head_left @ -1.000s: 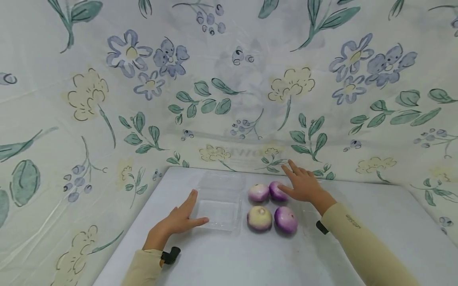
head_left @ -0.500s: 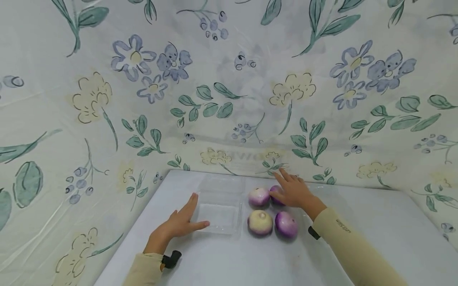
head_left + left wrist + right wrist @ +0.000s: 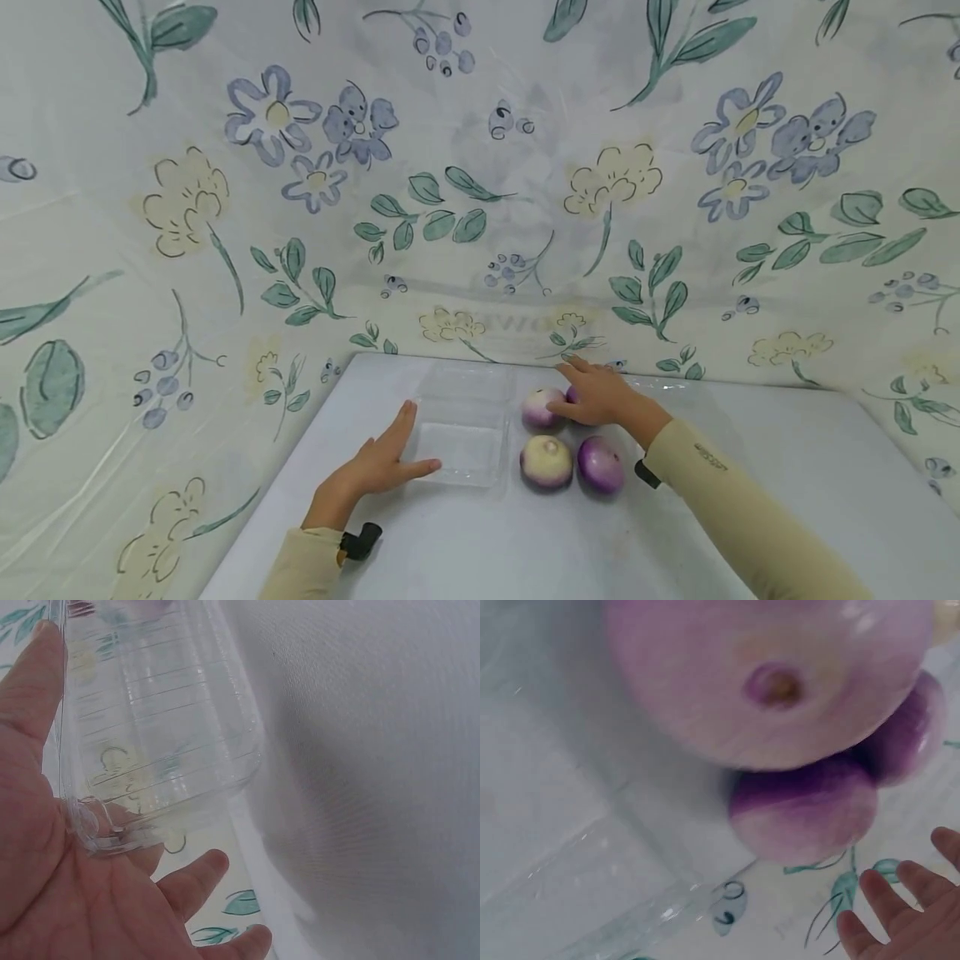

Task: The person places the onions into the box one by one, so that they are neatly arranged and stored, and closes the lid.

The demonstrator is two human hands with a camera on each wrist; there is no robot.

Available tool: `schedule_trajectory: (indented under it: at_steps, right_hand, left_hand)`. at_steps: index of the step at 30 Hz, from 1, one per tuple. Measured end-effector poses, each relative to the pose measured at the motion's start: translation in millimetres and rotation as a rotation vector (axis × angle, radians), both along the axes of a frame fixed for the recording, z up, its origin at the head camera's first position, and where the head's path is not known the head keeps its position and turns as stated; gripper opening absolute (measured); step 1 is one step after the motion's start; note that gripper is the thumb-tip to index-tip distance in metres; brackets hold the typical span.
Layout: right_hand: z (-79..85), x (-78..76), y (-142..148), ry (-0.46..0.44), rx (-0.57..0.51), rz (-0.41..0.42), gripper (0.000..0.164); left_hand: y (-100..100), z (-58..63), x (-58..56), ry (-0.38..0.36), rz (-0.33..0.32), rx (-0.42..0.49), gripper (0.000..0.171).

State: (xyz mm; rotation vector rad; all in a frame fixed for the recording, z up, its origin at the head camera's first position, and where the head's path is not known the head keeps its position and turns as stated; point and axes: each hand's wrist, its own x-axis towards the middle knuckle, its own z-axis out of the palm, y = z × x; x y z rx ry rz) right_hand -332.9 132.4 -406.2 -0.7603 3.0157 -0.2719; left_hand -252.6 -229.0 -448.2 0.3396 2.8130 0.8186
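My left hand (image 3: 382, 460) lies along the left side of a clear plastic container (image 3: 502, 450) with an open lid, thumb and fingers spread. In the left wrist view, the clear container (image 3: 165, 727) has a corner against that hand's palm side. To its right, purple-skinned onions form two rows: a pale-topped onion (image 3: 546, 462) and a purple onion (image 3: 601, 465) in front, a whitish-purple onion (image 3: 540, 410) behind. Over the back right onion (image 3: 573, 394), mostly hidden, extends my right hand (image 3: 600, 395), fingers straight; whether it touches is unclear. In the right wrist view its fingertips appear apart from the onions.
Another clear plastic container (image 3: 675, 387) lies right of the onions, partly behind the right forearm. A white table (image 3: 540, 550) carries everything. Behind it rises a floral sheet (image 3: 480, 167). Each wrist wears a small black camera (image 3: 362, 542).
My right hand has moved left and slightly down, from the right of the back onions to over them, with its thumb now by the back left onion. The left hand stays put.
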Motion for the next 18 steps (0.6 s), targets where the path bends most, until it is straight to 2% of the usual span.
schedule_trajectory:
  at_steps: [7, 18]
  right_hand:
    - [3.8, 0.1, -13.0, -0.088, -0.024, 0.038, 0.08]
    - [-7.1, -0.4, -26.9, -0.126, -0.064, 0.015, 0.077]
  left_hand:
    - [-1.4, -1.5, -1.9, 0.001, -0.01, 0.003, 0.112]
    - [-0.7, 2.1, -0.4, -0.004, 0.0, 0.0, 0.112]
